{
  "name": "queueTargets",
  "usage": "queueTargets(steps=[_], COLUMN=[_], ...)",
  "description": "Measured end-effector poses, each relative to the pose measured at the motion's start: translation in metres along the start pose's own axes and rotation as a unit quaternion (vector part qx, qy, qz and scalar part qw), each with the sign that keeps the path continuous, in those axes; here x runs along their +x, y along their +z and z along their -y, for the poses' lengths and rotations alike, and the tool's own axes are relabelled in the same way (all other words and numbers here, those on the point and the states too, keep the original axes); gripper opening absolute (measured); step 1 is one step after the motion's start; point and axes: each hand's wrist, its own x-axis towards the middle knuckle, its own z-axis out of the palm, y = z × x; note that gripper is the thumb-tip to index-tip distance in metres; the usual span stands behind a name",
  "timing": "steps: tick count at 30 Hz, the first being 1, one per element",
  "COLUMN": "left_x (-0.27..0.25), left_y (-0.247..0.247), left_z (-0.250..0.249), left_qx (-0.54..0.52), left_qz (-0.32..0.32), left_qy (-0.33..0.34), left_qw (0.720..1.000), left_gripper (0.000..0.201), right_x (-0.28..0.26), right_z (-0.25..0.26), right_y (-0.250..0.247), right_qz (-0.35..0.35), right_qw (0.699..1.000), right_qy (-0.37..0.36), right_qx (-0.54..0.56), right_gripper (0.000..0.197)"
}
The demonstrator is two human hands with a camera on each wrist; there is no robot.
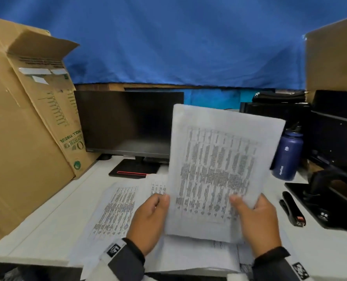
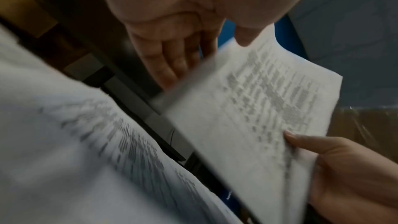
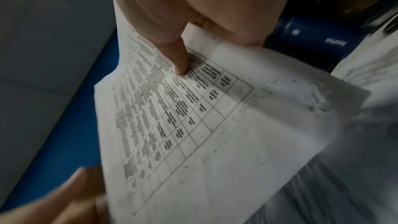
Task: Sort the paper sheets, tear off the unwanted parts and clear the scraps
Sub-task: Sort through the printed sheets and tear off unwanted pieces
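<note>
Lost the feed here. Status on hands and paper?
Left hand and right hand both grip the raised printed sheet by its lower edge. No tear yet. More sheets lie on the desk beneath. Nothing in the way.

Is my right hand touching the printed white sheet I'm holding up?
Touching. The right wrist view shows the right hand with its thumb pressed onto the printed white sheet.

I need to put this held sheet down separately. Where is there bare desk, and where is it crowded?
Bare white desk lies left, between the cardboard box and the printed sheets lying flat. A smaller patch shows near right, below the stapler. Crowded: the centre under the held sheet, and far right by the blue bottle and black equipment.
</note>
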Motion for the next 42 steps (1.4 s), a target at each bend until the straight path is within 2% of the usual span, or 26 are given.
queueTargets(steps=[2,3,5,7,8,10,11,14,16,17,18,19,21,22,24,27,30,33,37,40,42], left_x=[0.012,0.021,0.037,0.051,0.056,0.062,0.065,0.07,0.073,0.074,0.076,0.076,0.073,0.069,0.056,0.027,0.006,-0.018,-0.055,-0.058,-0.054], left_y=[-0.005,-0.006,-0.004,0.0,0.001,0.004,0.006,0.013,0.015,0.013,0.009,0.003,-0.012,-0.019,-0.032,-0.054,-0.07,-0.06,-0.014,0.006,0.012], left_z=[-0.003,0.002,0.014,0.03,0.036,0.043,0.045,0.046,0.045,0.042,0.039,0.034,0.022,0.016,0.004,-0.022,-0.041,-0.036,-0.001,0.012,0.013], left_qx=[0.118,0.21,0.372,0.484,0.522,0.563,0.567,0.553,0.533,0.512,0.489,0.47,0.424,0.385,0.273,0.124,-0.059,-0.189,-0.191,-0.17,-0.151], left_qz=[0.088,0.127,0.192,0.212,0.204,0.188,0.187,0.164,0.114,0.094,0.08,0.067,0.033,0.011,-0.036,-0.094,-0.082,0.005,0.063,0.052,0.052], left_qy=[-0.025,-0.035,-0.067,-0.122,-0.152,-0.196,-0.207,-0.206,-0.19,-0.191,-0.192,-0.19,-0.173,-0.16,-0.135,-0.078,-0.078,-0.154,-0.224,-0.222,-0.204], left_qw=[0.989,0.969,0.906,0.841,0.814,0.78,0.775,0.79,0.817,0.832,0.847,0.86,0.888,0.909,0.952,0.985,0.992,0.97,0.954,0.959,0.966], left_gripper=[0.059,0.057,0.054,0.072,0.083,0.103,0.11,0.11,0.111,0.111,0.103,0.086,0.033,0.016,0.015,0.015,0.015,0.019,0.018,0.019,0.031], right_x=[0.006,0.008,0.006,-0.001,-0.002,-0.006,-0.008,-0.008,-0.007,-0.007,-0.006,-0.006,-0.008,-0.009,-0.01,-0.012,-0.014,-0.033,-0.069,-0.075,-0.074], right_z=[-0.002,-0.005,-0.006,-0.006,-0.01,-0.018,-0.022,-0.037,-0.039,-0.038,-0.038,-0.038,-0.038,-0.038,-0.037,-0.036,-0.035,-0.028,-0.035,-0.025,-0.02], right_y=[-0.032,-0.048,-0.076,-0.098,-0.107,-0.12,-0.123,-0.13,-0.131,-0.129,-0.128,-0.127,-0.124,-0.123,-0.122,-0.119,-0.11,-0.092,-0.072,-0.059,-0.052], right_qz=[-0.064,-0.094,-0.141,-0.162,-0.173,-0.199,-0.207,-0.209,-0.205,-0.201,-0.194,-0.185,-0.171,-0.169,-0.167,-0.162,-0.138,-0.089,0.022,0.085,0.115], right_qw=[0.998,0.995,0.99,0.986,0.984,0.978,0.976,0.974,0.974,0.975,0.977,0.978,0.98,0.98,0.98,0.979,0.983,0.988,0.989,0.985,0.979], right_qy=[0.011,0.015,0.018,0.029,0.037,0.054,0.061,0.073,0.08,0.08,0.081,0.086,0.089,0.092,0.094,0.093,0.088,0.109,0.132,0.133,0.143], right_qx=[0.021,0.024,0.023,0.023,0.025,0.031,0.038,0.045,0.047,0.047,0.039,0.038,0.043,0.045,0.059,0.077,0.084,0.069,0.066,0.075,0.085], right_gripper=[0.015,0.016,0.015,0.014,0.021,0.032,0.028,0.026,0.032,0.028,0.021,0.018,0.018,0.018,0.021,0.021,0.021,0.021,0.031,0.027,0.027])
